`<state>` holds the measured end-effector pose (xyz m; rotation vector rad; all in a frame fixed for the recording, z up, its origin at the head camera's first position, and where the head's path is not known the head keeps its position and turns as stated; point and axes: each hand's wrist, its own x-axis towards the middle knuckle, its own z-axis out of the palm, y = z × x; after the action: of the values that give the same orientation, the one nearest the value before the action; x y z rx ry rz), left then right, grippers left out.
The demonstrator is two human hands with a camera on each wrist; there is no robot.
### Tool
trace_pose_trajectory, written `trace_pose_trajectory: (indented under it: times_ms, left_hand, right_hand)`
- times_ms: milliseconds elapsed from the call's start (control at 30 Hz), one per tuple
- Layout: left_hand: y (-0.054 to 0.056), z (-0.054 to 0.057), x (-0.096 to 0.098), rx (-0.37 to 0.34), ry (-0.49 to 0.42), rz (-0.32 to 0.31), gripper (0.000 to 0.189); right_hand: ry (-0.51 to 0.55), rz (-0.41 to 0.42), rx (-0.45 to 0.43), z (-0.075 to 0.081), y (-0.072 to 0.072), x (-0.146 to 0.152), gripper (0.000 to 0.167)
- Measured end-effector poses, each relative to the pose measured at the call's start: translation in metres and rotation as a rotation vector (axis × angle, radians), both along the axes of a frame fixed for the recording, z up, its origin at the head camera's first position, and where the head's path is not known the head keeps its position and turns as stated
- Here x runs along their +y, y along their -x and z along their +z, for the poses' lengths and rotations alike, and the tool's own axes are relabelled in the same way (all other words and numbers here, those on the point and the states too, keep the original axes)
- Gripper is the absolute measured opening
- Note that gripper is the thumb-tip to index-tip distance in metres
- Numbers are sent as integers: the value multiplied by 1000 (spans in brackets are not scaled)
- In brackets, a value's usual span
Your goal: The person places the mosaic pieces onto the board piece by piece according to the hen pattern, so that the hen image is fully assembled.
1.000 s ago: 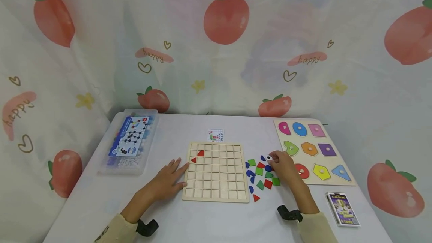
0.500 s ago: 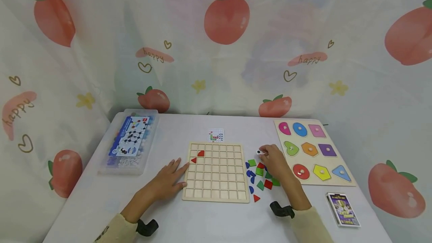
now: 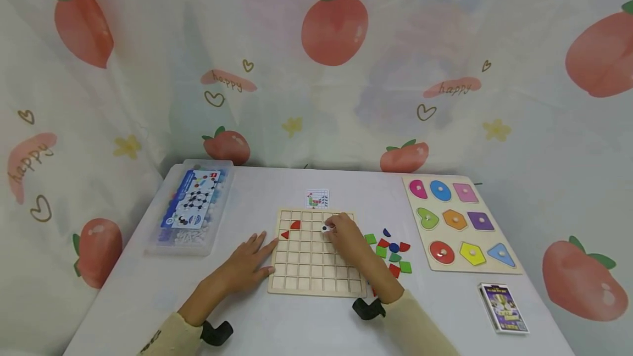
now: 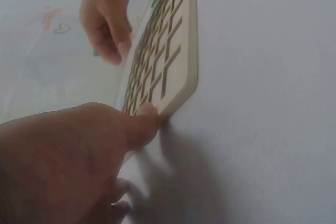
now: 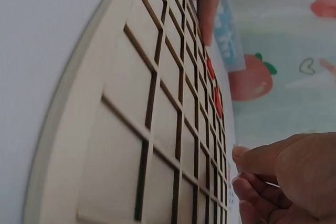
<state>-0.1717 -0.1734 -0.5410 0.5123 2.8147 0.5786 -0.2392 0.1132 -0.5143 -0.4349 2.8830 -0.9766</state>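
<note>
A wooden grid board point(image 3: 296, 268) lies on the white table, with two red pieces point(image 3: 295, 225) in cells at its upper left. My left hand point(image 3: 249, 262) rests at the board's left edge, fingers extended; in the left wrist view the thumb presses on the rim. Over the board's upper right part, my right hand point(image 3: 346, 238) pinches a small white tile with a black dot point(image 3: 325, 228) between thumb and fingertips. In the right wrist view the pinching fingers point(image 5: 257, 161) hide most of that tile. Behind the board lies a small picture card point(image 3: 317, 199).
Loose green, red and blue shapes, such as a green square point(image 3: 405, 267), lie right of the board. A shape puzzle point(image 3: 435, 224) is at the back right, a card box point(image 3: 503, 307) at the front right. A clear plastic case point(image 3: 190, 207) sits at the left.
My right hand has moved left from the loose shapes to above the board, carrying the white dotted tile. The left hand has stayed at the board's edge.
</note>
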Motion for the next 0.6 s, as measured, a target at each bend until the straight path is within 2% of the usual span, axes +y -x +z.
trace_pose_trajectory:
  times_ms: [233,367,600]
  left_hand:
    - [0,0,0,10,-1,-2,68]
    - [0,1,1,7,-1,-1,68]
    - [0,1,2,12,2,1,68]
  right_hand:
    - [12,84,0,-3,-4,-37,23]
    - [-3,81,19,-4,-8,-49,23]
    - [-69,63,62,-10,-6,-65,20]
